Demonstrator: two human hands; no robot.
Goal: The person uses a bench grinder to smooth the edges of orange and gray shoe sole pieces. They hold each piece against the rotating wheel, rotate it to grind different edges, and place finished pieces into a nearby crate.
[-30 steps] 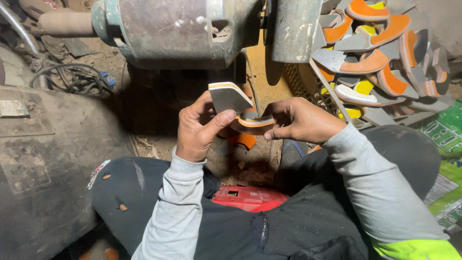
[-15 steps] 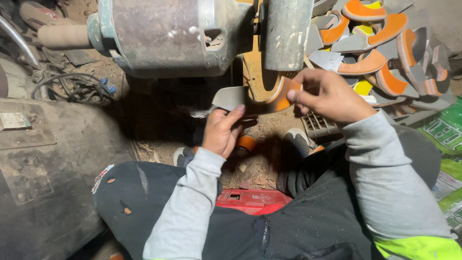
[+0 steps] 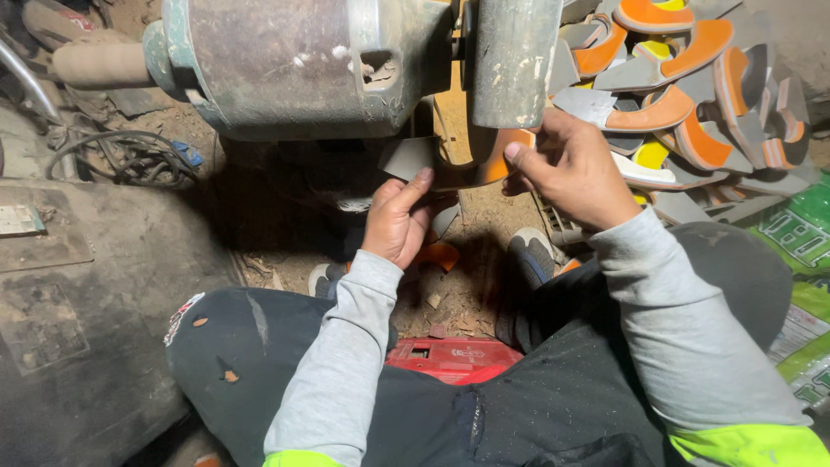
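Fingers of both the left hand (image 3: 399, 218) and the right hand (image 3: 577, 166) pinch a curved grey-and-orange sole piece (image 3: 458, 163) between them, pressed up under the grey cylindrical grinding drum (image 3: 512, 60). Beyond the right fingers lies a heap of similar orange-and-grey pieces (image 3: 692, 95).

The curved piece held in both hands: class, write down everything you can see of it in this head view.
The curved piece is a thin, flat, horseshoe-like cut-out, grey at its left end and orange at its right. It looks like stiff sheet material; what kind cannot be told. It is held up roughly level, under the grey drum of the motor; whether it touches the drum cannot be told. The left hand pinches the grey end, the right hand grips the orange end. Its middle is partly hidden in shadow.
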